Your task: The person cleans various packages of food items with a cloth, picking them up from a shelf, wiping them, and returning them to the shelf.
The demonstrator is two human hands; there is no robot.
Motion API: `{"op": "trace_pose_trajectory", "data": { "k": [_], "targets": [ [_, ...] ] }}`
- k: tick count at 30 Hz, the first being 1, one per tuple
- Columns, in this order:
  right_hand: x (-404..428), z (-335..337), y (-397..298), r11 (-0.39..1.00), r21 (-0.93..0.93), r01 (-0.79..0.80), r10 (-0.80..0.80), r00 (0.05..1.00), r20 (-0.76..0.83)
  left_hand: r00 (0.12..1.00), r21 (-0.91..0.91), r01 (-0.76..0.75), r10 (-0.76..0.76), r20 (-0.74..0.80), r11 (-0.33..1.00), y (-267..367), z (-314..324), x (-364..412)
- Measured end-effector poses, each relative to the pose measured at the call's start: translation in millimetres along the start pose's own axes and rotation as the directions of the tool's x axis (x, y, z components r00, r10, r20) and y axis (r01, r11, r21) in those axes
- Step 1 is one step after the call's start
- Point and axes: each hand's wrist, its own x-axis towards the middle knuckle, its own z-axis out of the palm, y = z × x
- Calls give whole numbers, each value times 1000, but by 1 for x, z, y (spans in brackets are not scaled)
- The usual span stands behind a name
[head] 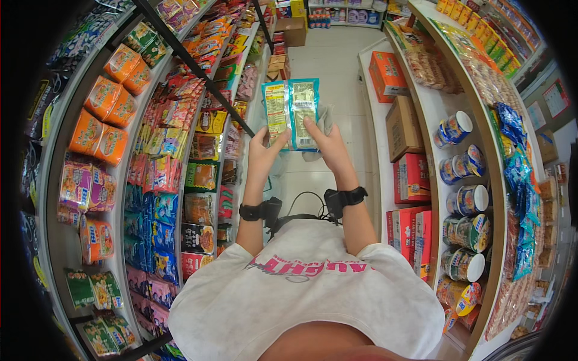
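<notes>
Before me, over the aisle floor, is a teal-edged plastic food packet (291, 113) with a pale printed panel on each side of a teal middle strip. My left hand (267, 146) grips its lower left corner, thumb on the face. Its lower right part is in my right hand (328, 144), the thumb pressed on the printed face. A greyish, crumpled plastic bag (326, 118) shows behind the packet near my right hand. My fingers behind the packet are hidden.
Shelves with orange noodle packs (99, 137) and blue snack packets (163, 221) rise at the left. At the right stand instant-noodle cups (469, 201), red cartons (412, 178) and a brown cardboard box (404, 128). Another cardboard box (290, 31) sits at the aisle's far end.
</notes>
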Motion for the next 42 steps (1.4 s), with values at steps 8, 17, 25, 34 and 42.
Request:
{"op": "trace_pose_trajectory", "data": {
  "k": [8, 17, 25, 34, 42],
  "targets": [
    [-31, 43, 7, 358, -815, 455, -369, 871, 324, 994, -610, 104, -76, 72, 785, -12, 23, -4],
    [-57, -29, 3, 388, -916, 103, -602, 781, -167, 831, -753, 556, -258, 493, 353, -18, 44, 2],
    [-158, -64, -70, 732, -656, -183, -82, 932, -352, 581, -441, 765, -208, 787, 469, 0, 107, -9],
    [-265, -124, -126, 716, -697, -36, -458, 729, -508, 466, -144, 449, -93, 880, 882, 48, 225, -63],
    [-353, -168, -174, 808, -589, 29, -536, 451, -714, 344, -161, 186, 89, 935, 969, 98, 355, -125]
  ]
}}
